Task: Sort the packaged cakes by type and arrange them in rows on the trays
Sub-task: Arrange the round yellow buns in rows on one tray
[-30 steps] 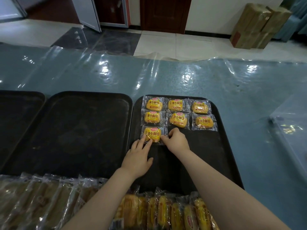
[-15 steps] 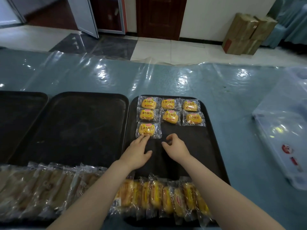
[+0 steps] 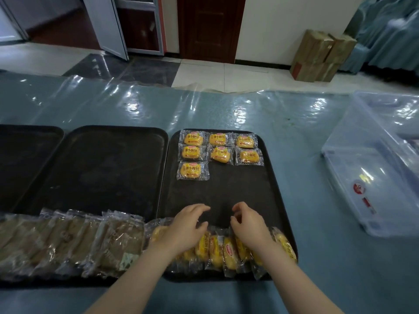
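Several yellow packaged cakes lie in rows at the far end of the right black tray [image 3: 272,200]; the nearest one [image 3: 192,170] sits alone at the left of a third row. A line of upright yellow cakes [image 3: 217,248] stands along this tray's near edge. My left hand [image 3: 186,227] and my right hand [image 3: 248,225] hover just above that line, fingers loosely curled, holding nothing. Brown packaged cakes [image 3: 74,241] lean in a row on the near edge of the middle tray [image 3: 102,168].
A third black tray [image 3: 25,159] lies at the far left. A clear plastic bin [image 3: 374,173] stands on the table to the right. The table wears a blue cloth under clear plastic. Cardboard boxes [image 3: 322,55] sit on the floor beyond.
Both hands have let go of the seventh yellow cake and drawn back toward me, now over the upright yellow cakes at the tray's near edge. The camera has tilted up and right.
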The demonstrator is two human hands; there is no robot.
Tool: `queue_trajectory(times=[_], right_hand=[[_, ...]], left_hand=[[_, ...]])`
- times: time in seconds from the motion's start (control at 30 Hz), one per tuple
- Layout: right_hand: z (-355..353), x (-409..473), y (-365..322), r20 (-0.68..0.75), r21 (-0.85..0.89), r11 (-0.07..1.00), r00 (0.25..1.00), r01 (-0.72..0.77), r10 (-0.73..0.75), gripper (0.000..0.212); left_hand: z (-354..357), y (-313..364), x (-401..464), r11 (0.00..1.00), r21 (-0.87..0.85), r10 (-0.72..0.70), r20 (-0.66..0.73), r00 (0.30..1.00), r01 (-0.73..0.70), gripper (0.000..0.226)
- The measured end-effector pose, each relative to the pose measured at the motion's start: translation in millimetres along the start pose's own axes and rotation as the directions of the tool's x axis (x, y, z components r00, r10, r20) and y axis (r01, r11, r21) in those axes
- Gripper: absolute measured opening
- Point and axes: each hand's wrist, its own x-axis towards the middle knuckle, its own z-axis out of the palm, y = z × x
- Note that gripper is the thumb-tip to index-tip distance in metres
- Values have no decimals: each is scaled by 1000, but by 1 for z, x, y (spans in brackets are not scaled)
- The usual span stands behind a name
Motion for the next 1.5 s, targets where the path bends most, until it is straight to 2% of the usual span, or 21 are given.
queue_trajectory(times=[0.2,0.43,0.57,0.87,1.03,1.23,1.33,1.5], right_hand=[[0,-40,19,-195,-149,987,977,53,-82,34],[-3,-64,45,-323,-55,996,945,-68,47,35],[-3,-70,58,-387,49,997,919,-63,77,34],[-5,-72,76,-337,93,982,922,-167,189,46],[-3,-70,77,-326,95,980,925,-175,196,26],[-9,-73,79,-321,160,969,918,-189,233,28],[-14,-74,73,-334,219,961,913,-167,235,29],[-20,-73,48,-376,304,952,917,-11,131,29]], left_hand=[[21,7,-23,999,3,32,19,999,-32,47],[32,19,-37,997,42,61,50,997,-64,46],[32,21,-40,996,66,64,55,996,-68,46],[32,24,-44,996,63,55,82,995,-60,46],[30,26,-46,997,58,53,90,994,-59,45],[28,28,-47,998,46,38,105,994,-43,44],[27,30,-47,999,-31,33,97,995,-30,42],[24,39,-48,975,-222,-6,78,997,23,37]])
